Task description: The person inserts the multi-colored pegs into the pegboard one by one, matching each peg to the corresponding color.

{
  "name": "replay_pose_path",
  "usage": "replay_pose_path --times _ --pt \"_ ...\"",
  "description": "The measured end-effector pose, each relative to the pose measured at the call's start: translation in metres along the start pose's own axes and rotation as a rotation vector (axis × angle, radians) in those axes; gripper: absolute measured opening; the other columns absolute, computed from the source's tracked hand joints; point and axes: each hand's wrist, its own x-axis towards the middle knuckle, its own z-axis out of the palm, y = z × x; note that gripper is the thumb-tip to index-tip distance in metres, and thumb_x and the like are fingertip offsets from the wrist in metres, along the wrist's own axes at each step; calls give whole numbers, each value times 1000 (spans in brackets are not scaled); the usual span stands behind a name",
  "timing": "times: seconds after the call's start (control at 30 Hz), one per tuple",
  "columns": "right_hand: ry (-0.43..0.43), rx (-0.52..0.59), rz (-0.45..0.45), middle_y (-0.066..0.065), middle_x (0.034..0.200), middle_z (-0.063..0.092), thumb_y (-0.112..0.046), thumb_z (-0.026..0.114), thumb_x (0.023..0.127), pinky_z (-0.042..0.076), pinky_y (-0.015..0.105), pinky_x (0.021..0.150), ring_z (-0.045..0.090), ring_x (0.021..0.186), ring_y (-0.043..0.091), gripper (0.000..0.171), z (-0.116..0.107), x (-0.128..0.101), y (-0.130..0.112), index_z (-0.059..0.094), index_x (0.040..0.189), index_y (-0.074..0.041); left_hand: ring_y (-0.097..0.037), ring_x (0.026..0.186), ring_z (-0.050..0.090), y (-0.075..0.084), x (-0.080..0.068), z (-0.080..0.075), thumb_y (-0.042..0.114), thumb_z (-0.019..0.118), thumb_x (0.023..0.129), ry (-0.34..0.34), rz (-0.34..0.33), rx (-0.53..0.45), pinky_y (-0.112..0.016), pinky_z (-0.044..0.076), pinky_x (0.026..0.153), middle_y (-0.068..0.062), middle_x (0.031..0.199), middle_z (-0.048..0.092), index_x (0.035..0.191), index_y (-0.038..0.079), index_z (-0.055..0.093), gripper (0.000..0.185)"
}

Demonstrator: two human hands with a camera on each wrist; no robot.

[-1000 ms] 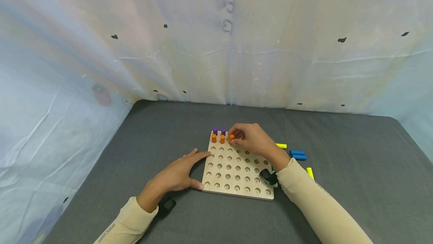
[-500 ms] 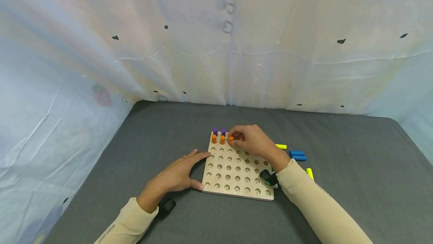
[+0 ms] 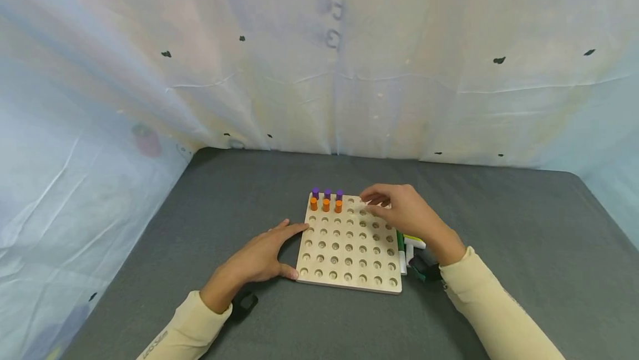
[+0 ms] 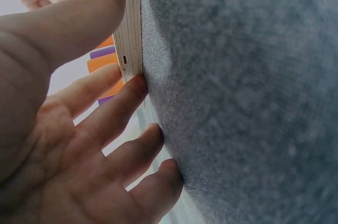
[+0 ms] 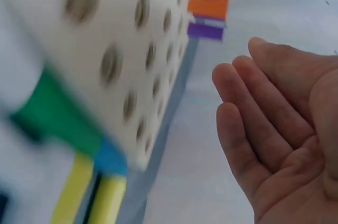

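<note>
Table (image 3: 499, 227): I see a grey felt surface under everything; if the board skids on it, the rows I am filling go askew.
Peg board (image 3: 349, 249): it lies flat in the middle of the table, most holes bare. I judge the main risk is a nudge from my right forearm passing over it.
Left hand (image 3: 259, 257): fingers straight and spread, flat on the felt, thumb and forefinger pressed against the board's left edge (image 4: 132, 23). It holds nothing. If I lift that pressure, the board could slide.
Right hand (image 3: 404, 210): hovering above the board's far right part, fingers loosely extended, palm empty in the wrist view (image 5: 280, 123). A low sweep could clip the standing pegs.
Loose pegs (image 3: 411, 243): green, white and yellow ones lie just beside the board's right edge, partly under my wrist. They are round, so a careless grab may roll them away.
Orange pegs (image 3: 325, 204): three upright in the second row.
Purple pegs (image 3: 326, 193): three upright behind them, far left corner. Whether all sit fully down I cannot tell.
</note>
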Motion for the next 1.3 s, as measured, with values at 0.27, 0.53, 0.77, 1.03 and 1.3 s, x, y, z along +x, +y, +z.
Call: replay_pose_path --times 0.27,0.53,0.77,1.03,1.3 --pt "26 -73 102 2 115 73 -21 67 96 56 45 86 69 103 22 27 -25 -40 24 68 123 -16 -37 151 26 -2 -2 0 28 89 70 3 -2 -3 -66 28 113 -15 162 31 152 33 41 95" --pt "83 -61 206 3 119 72 -30 68 95 55 45 80 67 105 27 30 -44 -89 27 67 124 -20 -36 151 27 -2 -5 3 27 89 71 16 -1 -18 -66 29 113 -15 161 33 152 33 41 94" --pt "16 -89 285 7 122 71 -32 72 92 55 48 82 68 106 31 37 -37 -109 39 66 127 -21 -34 152 25 1 -5 2 27 88 72 4 4 -17 -65 29 114 -14 162 32 152 32 40 93" --pt "-48 -114 299 8 127 68 -31 77 86 53 51 90 64 113 32 47 -42 -120 57 63 130 -19 -33 153 25 3 -4 3 28 88 72 2 2 -14 -64 29 114 -12 162 32 152 33 41 93" --pt "-125 -105 324 8 121 70 -30 83 80 54 48 87 66 105 26 53 -44 -125 78 64 127 -14 -33 153 24 2 -2 2 30 88 71 -9 -6 -8 -65 28 114 -12 163 30 152 34 40 94"
